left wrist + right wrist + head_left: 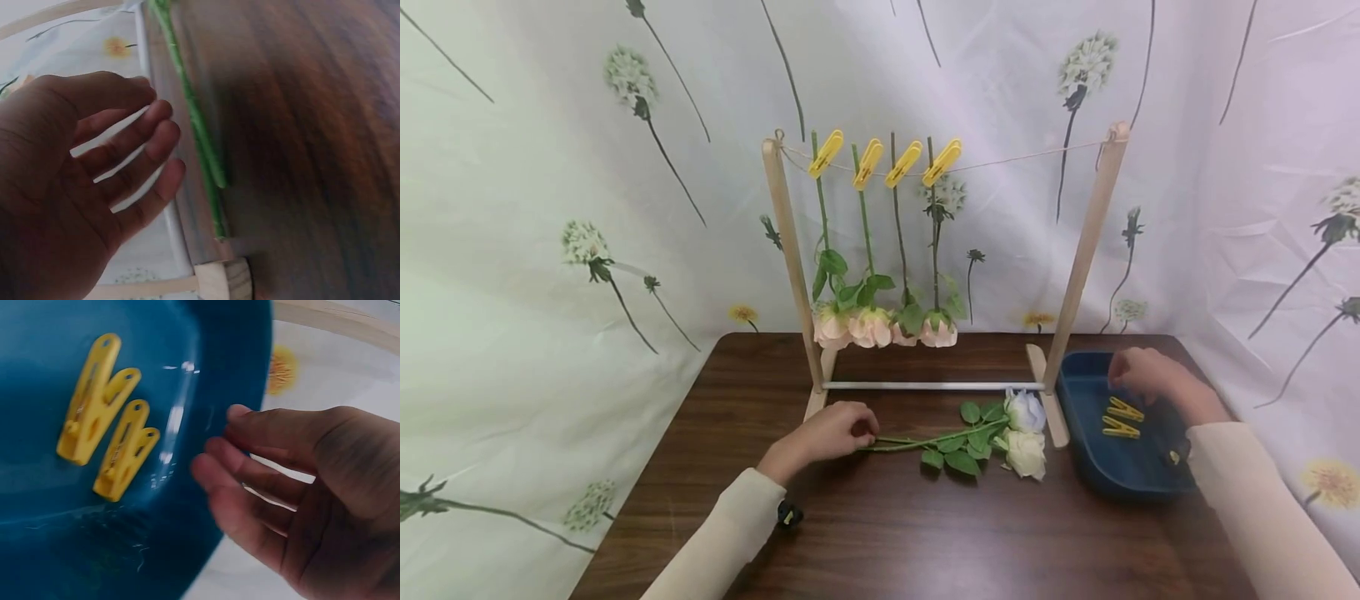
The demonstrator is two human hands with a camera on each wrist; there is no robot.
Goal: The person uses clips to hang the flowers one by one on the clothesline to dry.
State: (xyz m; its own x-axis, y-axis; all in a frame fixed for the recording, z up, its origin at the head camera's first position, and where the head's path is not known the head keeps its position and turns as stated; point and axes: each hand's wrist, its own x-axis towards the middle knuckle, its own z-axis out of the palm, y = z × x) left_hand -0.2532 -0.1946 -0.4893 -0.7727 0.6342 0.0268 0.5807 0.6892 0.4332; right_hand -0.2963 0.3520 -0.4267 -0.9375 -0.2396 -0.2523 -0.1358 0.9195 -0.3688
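Observation:
My left hand (838, 432) is beside the stem ends of two roses lying on the table. One rose has a pale blue head (1026, 412), the other a cream head (1026, 454). In the left wrist view the fingers are loosely bent with nothing between them, and the green stems (190, 103) pass just beyond the fingertips. Over the far part of a blue plastic tub (1090, 396) hovers my right hand (1150, 375), fingers relaxed and holding nothing. Two yellow clothespins (90, 403) lie in the tub, a short way from those fingertips.
Behind the roses stands a wooden frame (1088, 242) with a string (1022, 158). Several pink roses (871, 327) hang head down from it, each clipped by a yellow clothespin (942, 162). A white crossbar (932, 386) joins the frame's feet. Floral cloth (700, 275) surrounds the table.

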